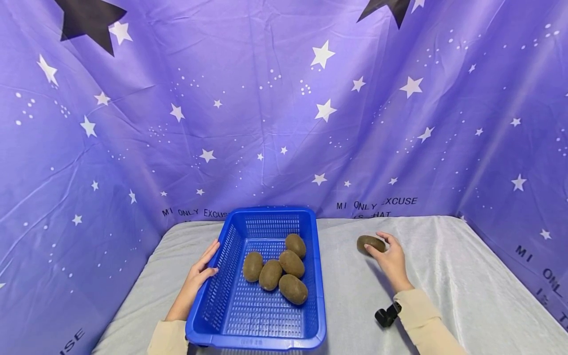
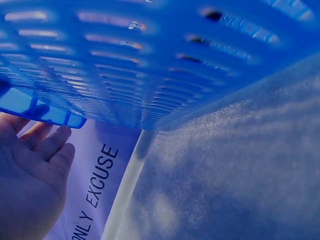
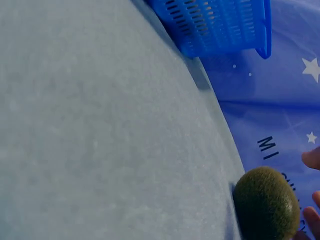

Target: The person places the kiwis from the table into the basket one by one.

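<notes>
A blue plastic basket (image 1: pixel 266 341) stands on the cloth with several brown kiwis (image 1: pixel 270 274) inside. My left hand (image 1: pixel 198 273) rests along the basket's left rim, fingers extended; in the left wrist view the fingertips sit right at the rim's outer edge. Another kiwi (image 1: pixel 364 244) lies on the cloth to the right of the basket. My right hand (image 1: pixel 392 259) reaches over it with thumb and fingers spread to either side. In the right wrist view, the thumb tip is apart from this kiwi (image 3: pixel 265 205), and the fingers are close beside it.
Grey cloth (image 1: pixel 346 305) covers the table. Purple curtains (image 1: pixel 266 98) with stars hang behind and at both sides, close beyond the table's back edge. A black wrist camera (image 1: pixel 387 315) is strapped at the right sleeve (image 1: pixel 417 310).
</notes>
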Motion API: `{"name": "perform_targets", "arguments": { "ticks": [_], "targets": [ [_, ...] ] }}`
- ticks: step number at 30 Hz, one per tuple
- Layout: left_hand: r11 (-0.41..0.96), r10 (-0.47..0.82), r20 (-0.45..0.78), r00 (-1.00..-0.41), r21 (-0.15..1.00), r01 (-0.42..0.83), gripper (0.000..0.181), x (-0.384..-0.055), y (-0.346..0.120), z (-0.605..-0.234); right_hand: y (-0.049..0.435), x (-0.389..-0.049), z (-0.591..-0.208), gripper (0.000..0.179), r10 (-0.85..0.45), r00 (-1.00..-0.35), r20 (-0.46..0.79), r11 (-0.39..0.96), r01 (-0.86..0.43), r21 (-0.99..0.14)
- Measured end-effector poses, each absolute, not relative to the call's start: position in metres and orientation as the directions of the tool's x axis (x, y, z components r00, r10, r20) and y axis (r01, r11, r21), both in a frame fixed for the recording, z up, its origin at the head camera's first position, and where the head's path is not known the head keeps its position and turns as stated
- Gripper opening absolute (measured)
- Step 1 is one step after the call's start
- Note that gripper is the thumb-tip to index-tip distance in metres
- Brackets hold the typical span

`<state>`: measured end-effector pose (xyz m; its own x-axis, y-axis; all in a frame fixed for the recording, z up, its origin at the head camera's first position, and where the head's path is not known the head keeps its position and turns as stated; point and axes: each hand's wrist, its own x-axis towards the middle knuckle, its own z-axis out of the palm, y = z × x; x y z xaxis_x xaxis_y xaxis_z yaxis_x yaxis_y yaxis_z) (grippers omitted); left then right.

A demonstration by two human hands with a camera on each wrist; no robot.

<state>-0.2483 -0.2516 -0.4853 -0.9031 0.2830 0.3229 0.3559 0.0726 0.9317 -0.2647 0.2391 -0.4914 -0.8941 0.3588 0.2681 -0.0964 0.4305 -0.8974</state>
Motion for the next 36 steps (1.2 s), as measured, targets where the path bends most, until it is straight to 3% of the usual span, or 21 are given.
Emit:
{"name": "perform_targets", "arguments": {
  "ticks": [5, 11, 36],
  "targets": [
    [0.069, 0.284, 0.341, -0.896, 0.925, 0.374, 0.061, -0.249, -0.251, -0.485, 0.243, -0.268, -0.495, 0.057, 0.337, -0.927, 0.163, 0.393, -0.019, -0.919],
    [0.062, 0.287, 0.326, -0.901, 0.932, 0.358, 0.062, -0.248, -0.251, -0.485, 0.246, -0.273, -0.503, 0.06, 0.337, -0.934, 0.121, 0.386, 0.02, -0.922],
    [0.056, 0.296, 0.293, -0.909, 0.945, 0.323, 0.061, -0.247, -0.251, -0.484, 0.243, -0.271, -0.506, 0.051, 0.403, -0.904, 0.14, 0.408, 0.041, -0.912]
  ]
}}
